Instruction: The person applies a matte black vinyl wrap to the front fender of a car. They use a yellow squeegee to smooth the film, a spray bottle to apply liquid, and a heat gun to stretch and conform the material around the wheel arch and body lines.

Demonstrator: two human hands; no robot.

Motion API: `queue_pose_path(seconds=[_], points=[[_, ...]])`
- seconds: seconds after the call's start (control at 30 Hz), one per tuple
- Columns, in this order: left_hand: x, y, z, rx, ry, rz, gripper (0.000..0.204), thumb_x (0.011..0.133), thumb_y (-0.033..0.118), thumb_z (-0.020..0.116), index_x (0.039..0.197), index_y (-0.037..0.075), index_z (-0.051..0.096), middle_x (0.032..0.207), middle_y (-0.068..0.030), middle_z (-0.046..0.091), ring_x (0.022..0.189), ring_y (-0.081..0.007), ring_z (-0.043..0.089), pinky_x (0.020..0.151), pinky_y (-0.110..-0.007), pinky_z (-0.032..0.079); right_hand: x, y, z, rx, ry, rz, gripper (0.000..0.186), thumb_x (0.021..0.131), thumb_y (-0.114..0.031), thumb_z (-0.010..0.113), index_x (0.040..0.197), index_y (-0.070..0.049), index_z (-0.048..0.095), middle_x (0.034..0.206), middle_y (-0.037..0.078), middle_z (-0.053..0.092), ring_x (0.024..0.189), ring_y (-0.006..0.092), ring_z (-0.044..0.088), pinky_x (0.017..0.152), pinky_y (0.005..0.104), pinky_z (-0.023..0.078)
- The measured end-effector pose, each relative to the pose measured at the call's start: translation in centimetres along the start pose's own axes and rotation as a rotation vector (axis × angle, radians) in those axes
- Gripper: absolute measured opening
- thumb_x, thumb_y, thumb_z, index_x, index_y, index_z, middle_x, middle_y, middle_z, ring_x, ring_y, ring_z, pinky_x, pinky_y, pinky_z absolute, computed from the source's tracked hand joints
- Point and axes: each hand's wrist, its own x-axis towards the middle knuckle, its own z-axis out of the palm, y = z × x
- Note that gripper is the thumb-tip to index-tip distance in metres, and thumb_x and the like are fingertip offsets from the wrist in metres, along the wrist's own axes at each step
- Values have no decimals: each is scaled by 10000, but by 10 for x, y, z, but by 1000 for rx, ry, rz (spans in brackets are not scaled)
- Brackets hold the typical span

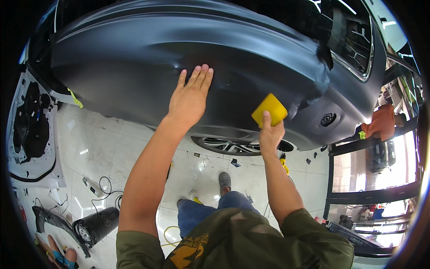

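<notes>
A car's side panel (134, 67) wrapped in satin dark grey-blue film spans the top of the view. My left hand (189, 101) lies flat on it near the middle, fingers stretched out, holding nothing. Just above and left of those fingertips, the film shows a small bright crease. My right hand (271, 134) grips a yellow squeegee (270, 110) between thumb and fingers, in front of the panel's lower right part. Whether the squeegee touches the film, I cannot tell. Loose, wrinkled film (320, 78) bunches up at the panel's right end.
Below the panel shows a wheel (233, 145). A removed door (33, 125) stands at far left. On the tiled floor (134, 139) lie a black cylinder (96, 226), cables and a dark curved trim piece (60, 228). Another person in orange (380, 123) is at the right, by black-framed glass.
</notes>
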Motion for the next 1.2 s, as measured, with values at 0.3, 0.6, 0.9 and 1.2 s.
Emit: queue_pose_path(seconds=[0.3, 0.6, 0.9, 1.2], points=[[-1, -6, -9, -66, 38, 91, 659, 876, 23, 480, 1513, 15, 313, 1555, -165, 358, 1450, -282, 331, 1202, -484, 216, -32, -50, 130, -99, -137, -140, 302, 940, -284, 612, 1051, -6, 651, 931, 222, 694, 886, 409, 676, 788, 427, 522], [-198, 87, 68, -1207, -82, -546, 526, 884, 299, 696, 1282, -13, 550, 1279, -213, 574, 1233, -332, 532, 1049, -393, 403, -186, 5, -11, -407, -1260, -151, 512, 910, -331, 660, 1244, 43, 557, 1252, 292, 570, 1180, 396, 568, 992, 443, 457], [-615, 127, 164, -762, -1021, -1201, 718, 953, 527, 533, 1398, -31, 458, 1299, -266, 587, 1168, -384, 598, 1017, -451, 458, -329, 322, -265, -426, -1156, 1302, 535, 1040, -432, 420, 1430, -72, 490, 1468, 105, 486, 1302, 251, 484, 1077, 373, 391], [-613, 209, 140, -1362, -953, -1818, 719, 945, 423, 625, 1431, -54, 392, 1320, -213, 575, 1112, -304, 620, 905, -389, 523, -270, 207, -378, -348, -357, 1723, 512, 1025, -425, 473, 1303, -7, 573, 1271, 207, 623, 1197, 268, 580, 1008, 409, 458]])
